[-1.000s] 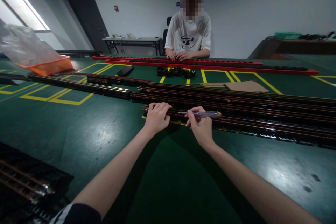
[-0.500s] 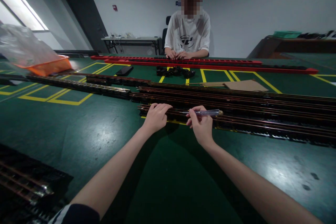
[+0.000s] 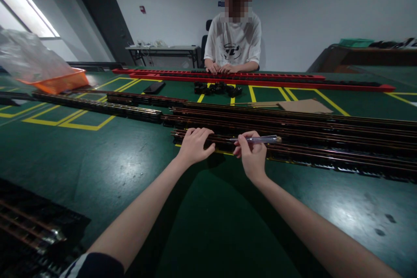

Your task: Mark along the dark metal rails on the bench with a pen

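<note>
My left hand (image 3: 194,146) rests on the near edge of a long black rail with copper-coloured strips (image 3: 293,153). Its fingers lie over the rail's top and the thumb is spread apart, so the hand is open. To its right, my right hand (image 3: 253,156) is closed around a screwdriver (image 3: 265,139) with a clear handle. The screwdriver lies almost level above the rail, its thin shaft pointing left toward my left hand. Whether the tip touches the rail I cannot tell.
More dark rails (image 3: 97,106) lie behind and to the left, and another stack (image 3: 29,221) at lower left. An orange basket (image 3: 65,82) holds clear plastic. Beyond are a phone (image 3: 154,87), black parts (image 3: 218,89), cardboard (image 3: 306,106), red rails (image 3: 276,81) and a seated co-worker (image 3: 233,43).
My right hand has shifted slightly right with the screwdriver, drawing its tip away from my left hand. My left thumb has spread out to the right.
</note>
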Demonstrator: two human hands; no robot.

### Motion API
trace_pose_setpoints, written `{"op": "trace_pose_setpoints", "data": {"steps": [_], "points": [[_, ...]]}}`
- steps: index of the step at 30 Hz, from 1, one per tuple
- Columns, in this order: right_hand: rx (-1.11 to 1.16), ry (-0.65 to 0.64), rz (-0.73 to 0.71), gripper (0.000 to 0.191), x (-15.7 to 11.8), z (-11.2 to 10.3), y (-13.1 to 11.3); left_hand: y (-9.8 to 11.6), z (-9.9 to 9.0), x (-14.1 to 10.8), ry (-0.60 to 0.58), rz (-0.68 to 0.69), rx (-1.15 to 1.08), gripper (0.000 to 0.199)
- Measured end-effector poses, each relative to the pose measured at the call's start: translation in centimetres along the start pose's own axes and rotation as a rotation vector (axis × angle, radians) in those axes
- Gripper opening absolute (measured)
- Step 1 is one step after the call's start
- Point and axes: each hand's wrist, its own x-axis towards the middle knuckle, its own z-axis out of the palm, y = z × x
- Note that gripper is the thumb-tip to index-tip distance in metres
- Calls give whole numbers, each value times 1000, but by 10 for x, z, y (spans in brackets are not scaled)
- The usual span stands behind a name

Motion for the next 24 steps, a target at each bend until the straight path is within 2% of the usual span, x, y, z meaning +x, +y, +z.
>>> {"op": "trace_pose_setpoints", "data": {"steps": [4,24], "points": [[3,-40,-24,17,0,0,0,0,2,0,8,2,28,29],[-1,-86,-52,17,1,1,2,6,2,0,92,-23,50,25]]}}
